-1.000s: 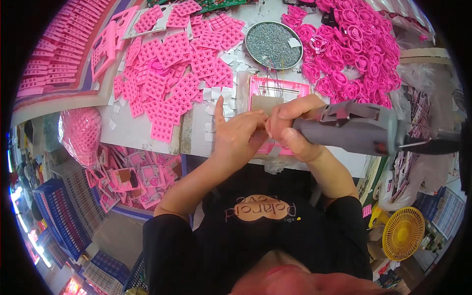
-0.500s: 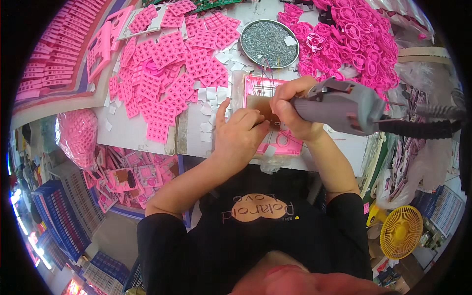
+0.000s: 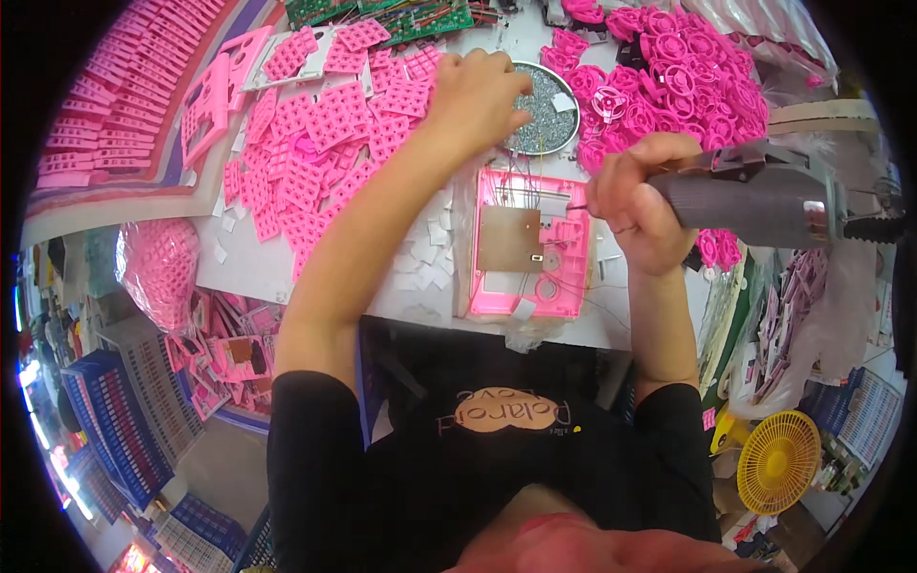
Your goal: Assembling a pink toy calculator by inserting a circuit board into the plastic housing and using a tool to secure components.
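My left hand (image 3: pixel 478 100) reaches over the left edge of a round dish (image 3: pixel 577 129) filled with small metal screws (image 3: pixel 549 119). Its thumb and fingers are apart, and nothing shows in them. In my right hand (image 3: pixel 645 205) is a grey electric screwdriver (image 3: pixel 740 205), its thin bit pointing left over the right edge of a pink plastic housing (image 3: pixel 573 277). Inside the housing lies a brown circuit board (image 3: pixel 511 237), with thin wires running out toward the dish. The housing rests on clear plastic film at the near side of the table.
Pink button pads (image 3: pixel 334 115) are heaped at left, with white paper squares (image 3: pixel 420 263) beside them. Pink steering-wheel parts (image 3: pixel 678 76) pile up at right. Green circuit boards (image 3: pixel 420 19) lie at the back. A cable trails from the screwdriver. A yellow fan (image 3: pixel 778 463) stands lower right.
My left hand has left the circuit board and moved up to the screw dish. My right hand has drawn the screwdriver to the right, off the board, uncovering the housing.
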A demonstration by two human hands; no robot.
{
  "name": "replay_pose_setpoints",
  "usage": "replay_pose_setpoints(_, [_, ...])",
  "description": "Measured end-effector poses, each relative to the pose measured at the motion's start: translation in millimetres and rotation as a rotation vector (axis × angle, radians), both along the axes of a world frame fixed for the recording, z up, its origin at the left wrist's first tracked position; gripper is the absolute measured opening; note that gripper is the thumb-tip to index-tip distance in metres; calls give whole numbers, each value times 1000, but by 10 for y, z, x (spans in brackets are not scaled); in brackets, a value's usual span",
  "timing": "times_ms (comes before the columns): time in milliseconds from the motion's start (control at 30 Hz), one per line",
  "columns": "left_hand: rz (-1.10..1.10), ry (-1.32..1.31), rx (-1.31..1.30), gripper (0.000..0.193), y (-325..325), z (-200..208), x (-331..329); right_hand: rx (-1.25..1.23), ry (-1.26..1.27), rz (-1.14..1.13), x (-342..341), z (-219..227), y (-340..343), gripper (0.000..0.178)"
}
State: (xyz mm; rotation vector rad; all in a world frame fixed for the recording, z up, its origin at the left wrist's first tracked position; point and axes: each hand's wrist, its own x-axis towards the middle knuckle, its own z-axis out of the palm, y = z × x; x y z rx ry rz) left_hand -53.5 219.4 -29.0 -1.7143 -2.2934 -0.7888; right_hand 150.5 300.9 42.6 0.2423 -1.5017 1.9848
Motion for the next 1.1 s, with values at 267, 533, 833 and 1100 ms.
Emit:
replay_pose_setpoints(267, [-5,108,-72,19,415,-289,-161,61,-93,-57,240,-50,66,33])
replay_pose_setpoints(533, [-435,-794,64,7,-367,268,567,-25,13,-45,257,29,-114,31])
replay_pose_setpoints(833, [-324,-659,199,11,-922,101,1115,-18,30,55,262,166,-271,27])
replay_pose_setpoints(1100, [-346,-707,274,14,-900,37,1107,-60,26,77,238,130,-304,26])
